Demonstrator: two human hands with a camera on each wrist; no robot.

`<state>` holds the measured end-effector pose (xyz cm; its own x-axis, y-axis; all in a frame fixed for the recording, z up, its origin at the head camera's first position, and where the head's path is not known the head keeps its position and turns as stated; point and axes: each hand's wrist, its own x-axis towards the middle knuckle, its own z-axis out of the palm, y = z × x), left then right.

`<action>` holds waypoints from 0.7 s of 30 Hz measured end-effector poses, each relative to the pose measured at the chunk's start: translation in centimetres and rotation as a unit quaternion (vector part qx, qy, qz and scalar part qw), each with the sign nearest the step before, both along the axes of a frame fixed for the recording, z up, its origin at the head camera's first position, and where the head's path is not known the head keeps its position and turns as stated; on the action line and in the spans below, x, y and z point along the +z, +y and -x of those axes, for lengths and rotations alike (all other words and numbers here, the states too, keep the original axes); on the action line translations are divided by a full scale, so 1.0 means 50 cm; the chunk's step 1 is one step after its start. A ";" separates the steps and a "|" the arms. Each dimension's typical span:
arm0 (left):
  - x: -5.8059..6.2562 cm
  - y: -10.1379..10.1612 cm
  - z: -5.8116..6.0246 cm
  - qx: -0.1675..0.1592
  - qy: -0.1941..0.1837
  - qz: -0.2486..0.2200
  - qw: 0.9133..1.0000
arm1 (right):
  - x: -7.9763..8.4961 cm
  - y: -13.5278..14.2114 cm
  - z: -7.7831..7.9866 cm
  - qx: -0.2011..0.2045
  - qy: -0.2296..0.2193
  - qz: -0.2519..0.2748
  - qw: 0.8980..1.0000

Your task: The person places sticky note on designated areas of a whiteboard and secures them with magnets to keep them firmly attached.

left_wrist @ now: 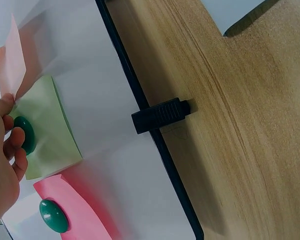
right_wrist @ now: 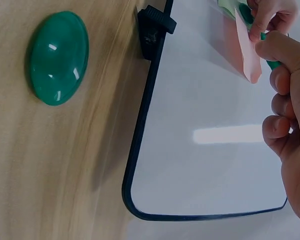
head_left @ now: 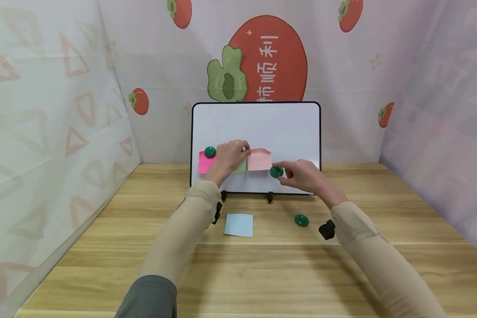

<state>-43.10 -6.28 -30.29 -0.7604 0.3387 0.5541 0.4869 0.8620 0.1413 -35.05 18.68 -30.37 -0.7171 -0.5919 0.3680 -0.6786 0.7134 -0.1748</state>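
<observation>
At the whiteboard (head_left: 278, 123), my left hand (head_left: 228, 158) pinches the upper left corner of a light pink sticky note (head_left: 259, 160). My right hand (head_left: 304, 177) holds a round green magnet (head_left: 276, 172) between thumb and index finger, by the note's lower right corner. Left of the pink note is a pale green sticky note (left_wrist: 52, 135), mostly behind my left hand in the head view. A green magnet (left_wrist: 26, 134) sits on it, under my left fingers. Farther left, another green magnet (head_left: 210, 152) lies on a bright pink sticky note (head_left: 205, 164).
On the wooden table (head_left: 262, 274), a light blue sticky note (head_left: 239, 225) lies in front of the board. A loose green magnet (head_left: 301, 220) lies to its right. Black clip feet (head_left: 270, 197) support the board's lower edge. Printed cloth (head_left: 163, 132) hangs behind and at both sides.
</observation>
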 end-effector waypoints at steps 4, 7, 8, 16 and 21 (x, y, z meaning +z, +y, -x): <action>-0.003 -0.002 0.001 -0.001 0.002 0.004 1.000 | 0.007 -0.013 0.022 -0.007 0.047 -0.003 0.999; -0.004 -0.002 0.004 0.003 0.011 0.006 1.000 | 0.015 -0.026 0.037 -0.010 0.072 -0.002 0.997; -0.003 -0.002 0.005 0.005 0.014 0.005 1.000 | 0.019 -0.031 0.041 -0.013 0.076 -0.002 0.997; -0.004 -0.002 0.001 0.009 0.010 0.021 1.000 | 0.027 -0.067 0.071 -0.016 0.105 0.001 0.994; -0.003 0.001 0.001 0.009 0.007 0.024 1.000 | 0.018 -0.081 0.092 -0.029 0.110 0.001 0.994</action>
